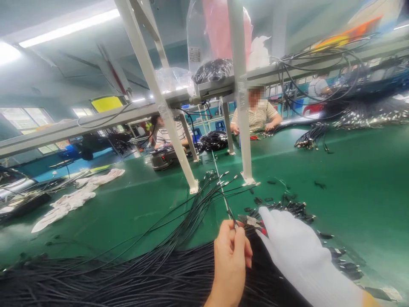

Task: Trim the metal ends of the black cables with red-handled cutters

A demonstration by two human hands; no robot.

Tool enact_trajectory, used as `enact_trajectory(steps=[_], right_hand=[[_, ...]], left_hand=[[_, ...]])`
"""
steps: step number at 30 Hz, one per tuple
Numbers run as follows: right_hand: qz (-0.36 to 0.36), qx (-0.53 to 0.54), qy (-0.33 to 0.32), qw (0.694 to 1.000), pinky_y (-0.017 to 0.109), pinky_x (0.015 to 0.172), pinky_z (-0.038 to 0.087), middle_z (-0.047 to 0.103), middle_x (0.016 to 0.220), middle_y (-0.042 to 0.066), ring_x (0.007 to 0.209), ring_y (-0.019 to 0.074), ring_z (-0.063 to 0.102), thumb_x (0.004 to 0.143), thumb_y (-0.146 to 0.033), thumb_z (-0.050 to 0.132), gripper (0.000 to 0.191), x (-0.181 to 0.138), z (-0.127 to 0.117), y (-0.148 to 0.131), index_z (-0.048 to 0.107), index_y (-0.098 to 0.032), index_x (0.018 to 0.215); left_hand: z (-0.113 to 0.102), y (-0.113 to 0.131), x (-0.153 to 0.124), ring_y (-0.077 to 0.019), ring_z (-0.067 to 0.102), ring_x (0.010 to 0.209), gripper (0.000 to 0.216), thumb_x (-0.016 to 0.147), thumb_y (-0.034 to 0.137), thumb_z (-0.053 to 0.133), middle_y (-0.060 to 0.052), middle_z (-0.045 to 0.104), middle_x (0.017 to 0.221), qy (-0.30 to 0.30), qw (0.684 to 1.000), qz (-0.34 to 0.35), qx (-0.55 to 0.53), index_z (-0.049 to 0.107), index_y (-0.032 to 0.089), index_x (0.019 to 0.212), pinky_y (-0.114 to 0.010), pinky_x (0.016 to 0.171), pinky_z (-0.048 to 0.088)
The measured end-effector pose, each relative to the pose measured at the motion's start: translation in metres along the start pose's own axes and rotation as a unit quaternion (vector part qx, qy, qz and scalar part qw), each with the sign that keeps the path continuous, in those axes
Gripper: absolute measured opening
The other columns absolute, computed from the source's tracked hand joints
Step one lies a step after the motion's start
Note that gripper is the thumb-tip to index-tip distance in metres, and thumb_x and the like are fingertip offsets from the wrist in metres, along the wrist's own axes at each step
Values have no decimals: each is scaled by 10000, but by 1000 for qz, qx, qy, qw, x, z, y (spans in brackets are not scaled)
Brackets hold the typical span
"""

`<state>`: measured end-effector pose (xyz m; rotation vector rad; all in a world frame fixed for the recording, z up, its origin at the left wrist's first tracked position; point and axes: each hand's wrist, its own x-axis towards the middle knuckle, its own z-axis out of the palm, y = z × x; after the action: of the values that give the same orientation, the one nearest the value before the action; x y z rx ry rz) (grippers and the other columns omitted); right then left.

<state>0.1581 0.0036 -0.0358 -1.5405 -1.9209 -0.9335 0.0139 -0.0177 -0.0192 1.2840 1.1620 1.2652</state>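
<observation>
Our left hand (231,256) pinches a wire (223,196); our gloved right hand (294,247) grips cutters (251,221) just beside it. A slip could nick our bare fingertips.

Green worktable (351,170), white frame posts (238,106), ceiling strip light (70,27) lit, windows (28,117) far left.

green table (358,183) under black cables (128,279), white cloths (74,199), small black bits (295,207)
</observation>
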Motion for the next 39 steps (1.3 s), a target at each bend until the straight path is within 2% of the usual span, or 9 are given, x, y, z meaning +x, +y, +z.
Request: enact_trajectory(steps=[3, 8, 12, 17, 21, 26, 30, 35, 39], right_hand=[[-17, -1, 5, 1000, 323, 621, 323, 595, 783, 51, 694, 211, 542, 862, -360, 595, 382, 1, 2, 5, 578, -123, 1161], [-39, -3, -3, 999, 323, 627, 319, 601, 781, 55, 707, 211, 533, 857, -270, 574, 335, 0, 1, 6, 598, -108, 1150], [-33, -20, 0, 999, 330, 620, 310, 587, 776, 54, 701, 216, 522, 845, -246, 582, 329, 0, -1, 2, 606, -101, 1139], [-8, -36, 9, 999, 323, 589, 282, 528, 703, 35, 647, 208, 493, 833, -206, 592, 186, -4, 1, -4, 616, -137, 1004], [-1, -30, 2, 1000, 315, 569, 260, 491, 676, 20, 610, 195, 478, 835, -195, 592, 54, -7, 3, -6, 577, -177, 884], [-5, -31, -15, 999, 320, 570, 263, 488, 679, 15, 602, 194, 494, 808, -161, 584, 67, -8, 2, -7, 534, -197, 832], [7, -28, -26, 999, 319, 561, 254, 512, 694, 26, 600, 192, 499, 817, -170, 558, 56, -7, -2, -10, 518, -209, 820], [28, -19, -59, 998, 304, 537, 214, 493, 627, 8, 524, 161, 471, 813, -85, 517, 165, -10, -4, -12, 459, -221, 741], [11, -5, -106, 994, 291, 538, 233, 522, 625, -1, 515, 170, 520, 809, -129, 568, 170, -12, 4, -5, 450, -228, 737]], left_hand=[[0, 0, 0, -70, 401, 429, 376, 915, 568, 501, 74, 494, 561, 3, 1000, -4, 4, 497, 193, 900, -192, 443, 340], [-2, 0, 0, -77, 398, 433, 372, 923, 563, 488, 71, 498, 560, -1, 1000, 5, 21, 508, 191, 923, -200, 449, 344], [-4, -2, -1, -89, 424, 442, 345, 954, 532, 437, 62, 514, 569, -9, 997, 17, 77, 503, 194, 935, -211, 457, 345], [-4, -9, -2, -112, 446, 480, 297, 993, 465, 366, 47, 515, 584, 16, 980, 63, 187, 491, 212, 900, -236, 500, 343], [-2, -15, -5, -135, 460, 499, 286, 1006, 438, 333, 32, 522, 605, 39, 971, 82, 220, 505, 220, 936, -256, 513, 332], [-3, -19, -5, -156, 495, 563, 277, 1013, 397, 315, -8, 575, 672, 72, 954, 121, 263, 525, 219, 979, -278, 552, 321], [-5, -22, -4, -145, 479, 524, 270, 1013, 408, 322, 14, 537, 630, 63, 961, 106, 246, 505, 224, 941, -270, 531, 328], [3, -21, -9, -131, 482, 495, 273, 1006, 434, 343, 22, 550, 603, 54, 968, 120, 213, 495, 227, 912, -258, 511, 341], [13, -11, -12, -114, 471, 464, 326, 989, 497, 371, 26, 558, 577, 29, 985, 115, 125, 512, 216, 906, -246, 487, 341]])
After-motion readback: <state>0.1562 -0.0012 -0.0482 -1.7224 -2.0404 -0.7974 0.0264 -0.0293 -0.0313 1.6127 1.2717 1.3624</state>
